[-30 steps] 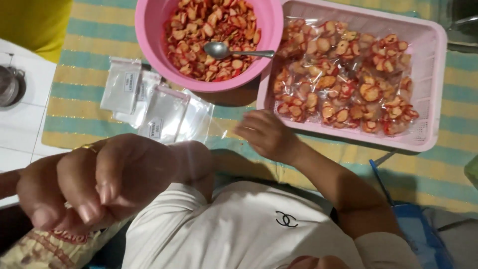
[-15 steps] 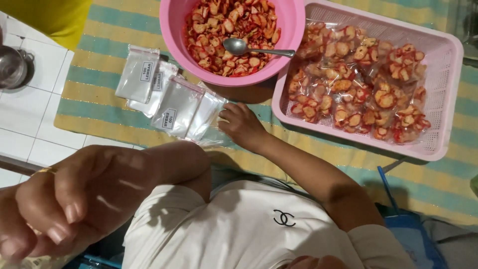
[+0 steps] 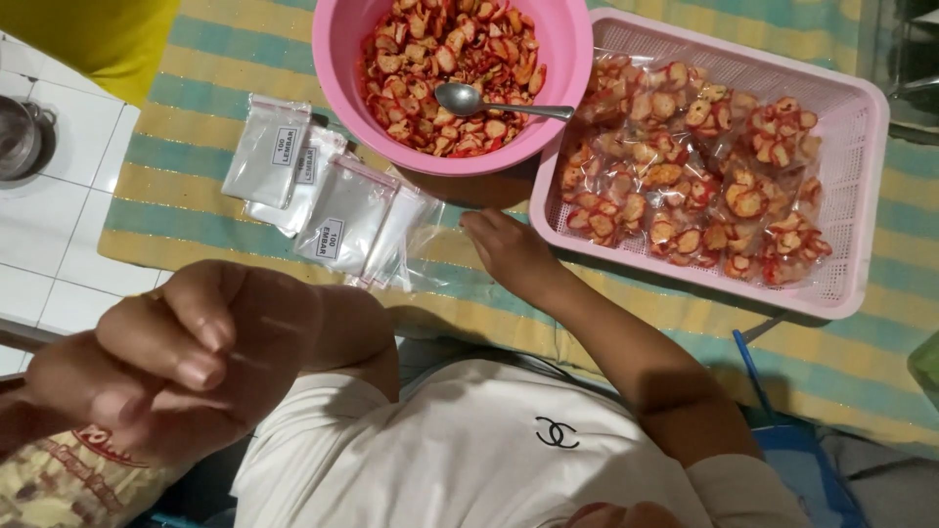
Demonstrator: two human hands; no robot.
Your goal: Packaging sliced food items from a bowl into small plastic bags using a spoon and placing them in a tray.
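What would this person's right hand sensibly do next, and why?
Probably slide a little left and pick one empty plastic bag from the pile. The right hand rests empty on the striped mat beside them, while the pink bowl holds loose snacks.

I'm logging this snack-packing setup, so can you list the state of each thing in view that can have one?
pink bowl: upright, full of red chips
spoon: lying in the chips, handle on the rim
pink basket: holding filled chip packets
empty plastic bags: in flat stacks on the striped mat
right hand: open, reaching toward the bags
left hand: raised close to the camera, fingers curled
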